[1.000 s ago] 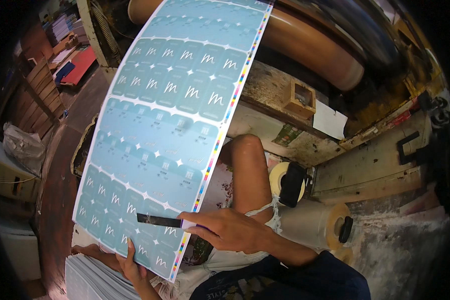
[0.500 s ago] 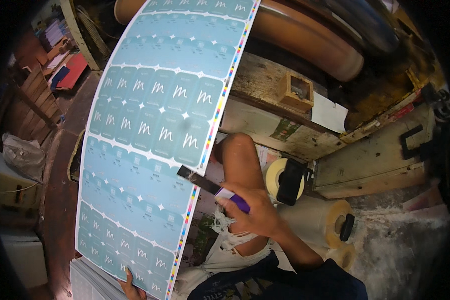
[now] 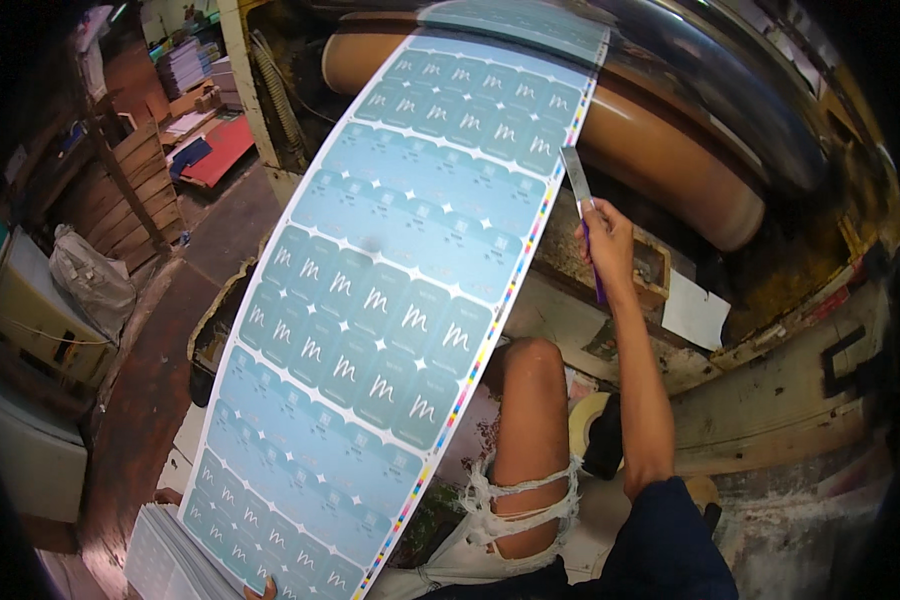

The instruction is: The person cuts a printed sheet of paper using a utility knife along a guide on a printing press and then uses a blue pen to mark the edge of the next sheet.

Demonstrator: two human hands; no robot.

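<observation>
A long printed sheet [image 3: 420,250], teal and pale blue with rows of label shapes and a colour strip along its right edge, slopes from the rollers down toward me. My left hand [image 3: 261,590] pinches its near end; only a fingertip shows on top, the rest is hidden. In my right hand [image 3: 608,240] is a cutter knife [image 3: 577,178] with a purple handle and a flat metal blade. Its blade tip is at the sheet's right edge, close to the rollers; whether it touches cannot be told. A stack of printed sheets [image 3: 170,555] lies under the near end.
A brown roller [image 3: 670,165] and a shiny dark roller [image 3: 760,120] span the far side. Below sit a small wooden box [image 3: 652,268] and white paper [image 3: 695,310]. My bare knee [image 3: 535,400] is beside the sheet. A tape roll [image 3: 588,420] stands right of it.
My right hand has moved up and away with the cutter knife, along the sheet's right edge toward the rollers. The view has shifted, bringing the rollers at the sheet's far end into sight.
</observation>
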